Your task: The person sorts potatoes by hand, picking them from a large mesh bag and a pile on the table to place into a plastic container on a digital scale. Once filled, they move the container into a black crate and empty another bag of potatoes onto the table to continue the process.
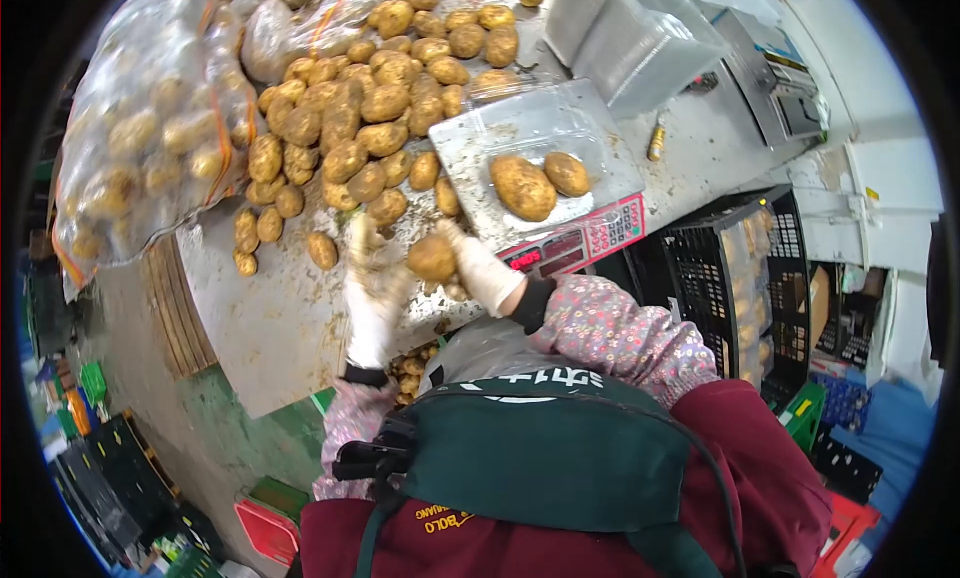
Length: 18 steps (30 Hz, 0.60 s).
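Observation:
Both my hands wear whitish, soiled gloves at the near side of the table. My right hand [482, 270] is closed around a brown potato [432, 258]. Just left of that potato is my left hand [372, 278], pointing up towards the pile; its fingers are smeared by motion. Beyond my hands lies a heap of loose, earthy potatoes [385, 103]. To the right, a clear plastic tray [590, 128] rests on a scale [465, 143] with a red keypad panel. One large potato [523, 188] and one smaller potato [567, 174] lie in the tray.
A clear bag of potatoes [140, 148] stands at the left. Stacked clear trays [640, 43] are behind the scale, near a yellow tube [656, 142]. Black crates [705, 278] with packed potatoes stand at the right. More potatoes [410, 370] lie below the table's front edge.

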{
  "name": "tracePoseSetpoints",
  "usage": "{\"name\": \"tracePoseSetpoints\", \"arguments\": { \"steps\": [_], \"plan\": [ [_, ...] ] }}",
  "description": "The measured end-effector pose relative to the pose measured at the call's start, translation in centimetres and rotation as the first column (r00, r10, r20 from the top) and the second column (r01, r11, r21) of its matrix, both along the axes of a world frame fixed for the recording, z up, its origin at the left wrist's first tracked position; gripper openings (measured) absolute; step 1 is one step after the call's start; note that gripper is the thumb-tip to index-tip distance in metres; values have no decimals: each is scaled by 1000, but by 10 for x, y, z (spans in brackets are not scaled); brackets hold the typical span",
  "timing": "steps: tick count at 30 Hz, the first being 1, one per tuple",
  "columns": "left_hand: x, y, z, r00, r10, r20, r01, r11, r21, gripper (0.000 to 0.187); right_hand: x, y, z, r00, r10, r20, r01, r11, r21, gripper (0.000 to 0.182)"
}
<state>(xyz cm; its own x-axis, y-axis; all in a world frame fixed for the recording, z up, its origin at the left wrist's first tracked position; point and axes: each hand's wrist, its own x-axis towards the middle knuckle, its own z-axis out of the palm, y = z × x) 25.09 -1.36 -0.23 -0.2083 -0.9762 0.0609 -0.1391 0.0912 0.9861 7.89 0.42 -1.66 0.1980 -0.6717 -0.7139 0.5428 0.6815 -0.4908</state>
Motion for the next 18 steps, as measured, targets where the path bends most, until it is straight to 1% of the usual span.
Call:
{"name": "tracePoseSetpoints", "arguments": {
  "steps": [1, 2, 3, 4, 5, 6, 7, 8, 9, 10, 11, 12, 14, 15, 16, 18],
  "plan": [
    [-9, 11, -8, 993, -110, 49, 114, 989, -91, 79, 8, 6, -30, 930, -68, -360, -84, 917, -389, 52],
    [-19, 22, -10, 994, -105, 19, 107, 984, -142, 72, 15, 10, -59, 740, -259, -621, -300, 699, -649, 58],
    [-17, 27, -15, 998, -51, 47, 56, 993, -108, 64, 17, 12, -59, 736, -93, -671, -335, 811, -479, 53],
    [-15, 30, -21, 997, 3, 79, 3, 997, -76, 57, 14, 14, -44, 736, -100, -669, -324, 816, -478, 53],
    [-12, 29, -24, 997, -9, 80, 14, 997, -74, 57, 8, 15, -15, 604, 33, -796, -476, 816, -328, 48],
    [-8, 28, -26, 996, 83, 19, -84, 994, 73, 50, 3, 16, 5, 438, 166, -883, -600, 786, -150, 43],
    [-3, 26, -29, 982, 185, -25, -175, 958, 226, 45, 2, 18, 10, 403, 249, -881, -628, 775, -68, 36],
    [5, 23, -29, 983, 179, -26, -169, 958, 230, 45, 2, 22, 14, 403, 250, -881, -623, 779, -64, 36],
    [15, 17, -30, 981, 180, -72, -136, 902, 411, 41, 3, 28, 18, 479, 88, -874, -604, 755, -255, 40],
    [21, 13, -30, 975, 190, -114, -91, 814, 574, 43, 2, 31, 23, 551, -70, -831, -569, 697, -436, 52],
    [22, 12, -40, 964, 195, -178, -72, 844, 531, 45, -1, 28, 34, 456, -100, -884, -687, 593, -421, 72],
    [18, 13, -47, 966, 188, -175, -68, 844, 532, 45, -2, 26, 32, 458, -102, -883, -681, 598, -422, 72],
    [6, 13, -56, 901, 363, -236, -197, 828, 525, 39, -2, 25, 28, 596, -94, -797, -689, 450, -568, 74],
    [6, 13, -57, 935, 312, -170, -197, 852, 485, 36, -2, 25, 28, 583, -145, -799, -671, 468, -575, 75],
    [2, 9, -53, 936, 308, -170, -194, 854, 483, 36, -6, 23, 32, 583, -150, -798, -669, 469, -577, 75],
    [-14, -2, -28, 925, 308, -224, -121, 796, 593, 37, -22, 20, 48, 750, -106, -653, -514, 528, -676, 76]
  ]
}}
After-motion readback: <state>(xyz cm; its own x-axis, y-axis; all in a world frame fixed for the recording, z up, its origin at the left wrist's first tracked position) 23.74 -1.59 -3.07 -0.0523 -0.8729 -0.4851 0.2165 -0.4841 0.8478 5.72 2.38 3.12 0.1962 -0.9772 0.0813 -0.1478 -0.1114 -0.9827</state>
